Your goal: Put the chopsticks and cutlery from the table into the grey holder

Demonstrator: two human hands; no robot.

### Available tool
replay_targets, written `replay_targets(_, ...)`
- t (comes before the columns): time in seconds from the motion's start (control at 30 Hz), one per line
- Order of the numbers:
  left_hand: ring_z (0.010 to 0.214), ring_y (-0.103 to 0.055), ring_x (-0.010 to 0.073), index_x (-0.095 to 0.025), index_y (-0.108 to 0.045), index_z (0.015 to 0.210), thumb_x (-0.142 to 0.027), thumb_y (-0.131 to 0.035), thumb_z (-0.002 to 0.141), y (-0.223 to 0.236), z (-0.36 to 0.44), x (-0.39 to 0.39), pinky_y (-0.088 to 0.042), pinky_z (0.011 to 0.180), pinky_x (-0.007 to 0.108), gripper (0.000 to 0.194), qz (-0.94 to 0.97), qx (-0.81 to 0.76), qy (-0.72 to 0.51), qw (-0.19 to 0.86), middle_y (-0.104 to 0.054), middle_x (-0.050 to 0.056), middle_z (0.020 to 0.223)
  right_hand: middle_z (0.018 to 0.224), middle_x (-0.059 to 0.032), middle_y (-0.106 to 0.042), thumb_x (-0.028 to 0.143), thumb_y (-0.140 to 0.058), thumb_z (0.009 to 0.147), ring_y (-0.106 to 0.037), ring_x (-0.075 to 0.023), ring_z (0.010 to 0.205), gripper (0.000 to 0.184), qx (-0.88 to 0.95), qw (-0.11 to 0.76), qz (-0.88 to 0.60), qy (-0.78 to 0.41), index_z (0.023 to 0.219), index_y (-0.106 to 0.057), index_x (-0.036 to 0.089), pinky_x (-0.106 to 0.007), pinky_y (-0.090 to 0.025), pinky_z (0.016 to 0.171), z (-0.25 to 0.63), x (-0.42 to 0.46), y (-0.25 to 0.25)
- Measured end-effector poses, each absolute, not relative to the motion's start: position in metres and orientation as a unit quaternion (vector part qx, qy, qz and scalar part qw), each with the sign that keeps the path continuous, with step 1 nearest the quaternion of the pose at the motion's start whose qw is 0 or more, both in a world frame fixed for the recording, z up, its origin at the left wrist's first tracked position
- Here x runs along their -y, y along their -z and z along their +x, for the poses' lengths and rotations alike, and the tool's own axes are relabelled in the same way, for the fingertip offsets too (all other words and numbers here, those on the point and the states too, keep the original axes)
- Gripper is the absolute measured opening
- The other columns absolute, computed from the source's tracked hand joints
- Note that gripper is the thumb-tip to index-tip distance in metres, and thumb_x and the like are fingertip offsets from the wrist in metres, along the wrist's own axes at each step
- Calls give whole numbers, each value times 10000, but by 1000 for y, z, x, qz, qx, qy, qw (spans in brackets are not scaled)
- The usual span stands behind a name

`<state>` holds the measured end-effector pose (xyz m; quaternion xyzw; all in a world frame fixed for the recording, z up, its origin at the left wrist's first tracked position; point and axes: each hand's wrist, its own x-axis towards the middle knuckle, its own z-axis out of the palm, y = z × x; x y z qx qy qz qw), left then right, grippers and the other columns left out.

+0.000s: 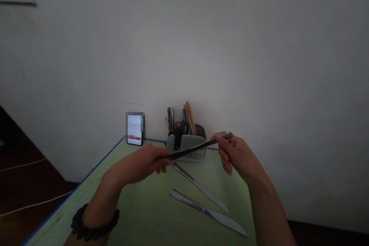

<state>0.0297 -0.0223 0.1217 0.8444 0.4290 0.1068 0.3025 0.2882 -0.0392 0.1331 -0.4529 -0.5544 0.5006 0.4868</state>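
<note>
My left hand (155,158) and my right hand (230,149) hold a long metal table knife (193,149) between them, seen nearly edge-on. Its rounded end sticks out past my right fingers, while the other end is hidden in my left fingers. The knife slants up to the right, in front of a grey cutlery holder (198,142). Below my hands, two more table knives lie on the green tabletop: an upper knife (201,188) and a lower knife (207,212). Both have handles to the left and blades pointing down to the right.
Wooden chopsticks (189,118) and metal cutlery (171,117) stand upright in the holder, against the wall (219,54). A phone (135,130) with a lit screen leans at the back left of the green table (138,207), which has a blue edge.
</note>
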Motion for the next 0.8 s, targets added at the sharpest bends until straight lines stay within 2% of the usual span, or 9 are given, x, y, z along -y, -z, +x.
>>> replay_targets(0.1, 753, -632, 148, -179, -627, 849, -332, -343, 934, -121, 31, 24, -454, 685, 241, 334, 850, -417, -107, 304, -688, 26, 818, 469, 92, -464, 514, -690, 698, -471, -69, 317, 386, 505, 543, -411, -530, 805, -593, 156, -181, -380, 310, 284, 36, -133)
replay_targets(0.27, 747, -614, 154, -207, -617, 1046, -436, -370, 923, -126, 33, 28, -441, 662, 247, 359, 850, -415, -110, 304, -680, 22, 848, 468, 92, -415, 554, -713, 651, -519, -92, 388, 420, 452, 604, -380, -536, 725, -565, 167, -198, -436, 336, 282, 29, -131)
replay_targets(0.33, 717, -595, 153, -214, -613, 1048, -469, -416, 900, -128, 33, 30, -424, 638, 245, 355, 849, -427, -102, 294, -661, 12, 808, 481, 86, -421, 516, -708, 677, -537, -103, 415, 378, 461, 592, -372, -547, 755, -585, 168, -205, -449, 337, 284, 30, -131)
replay_targets(0.4, 694, -569, 152, -206, -617, 970, -483, -462, 873, -129, 33, 30, -398, 610, 242, 332, 848, -443, -92, 275, -635, 5, 780, 510, 77, -449, 467, -691, 715, -565, -117, 448, 336, 485, 558, -373, -561, 834, -614, 163, -217, -469, 347, 285, 32, -131)
replay_targets(0.53, 676, -542, 150, -194, -588, 859, -447, -499, 852, -129, 32, 30, -352, 580, 239, 268, 846, -466, -78, 249, -609, -5, 755, 593, 46, -536, 433, -652, 769, -616, -134, 506, 344, 549, 476, -386, -569, 960, -621, 149, -228, -495, 374, 286, 37, -130)
replay_targets(0.8, 721, -549, 159, -215, -562, 957, -431, -458, 884, -131, 36, 36, -371, 633, 254, 251, 844, -458, -105, 258, -625, 3, 817, 657, 18, -603, 444, -650, 775, -629, -127, 504, 381, 582, 432, -394, -565, 1003, -597, 143, -209, -492, 387, 283, 42, -133)
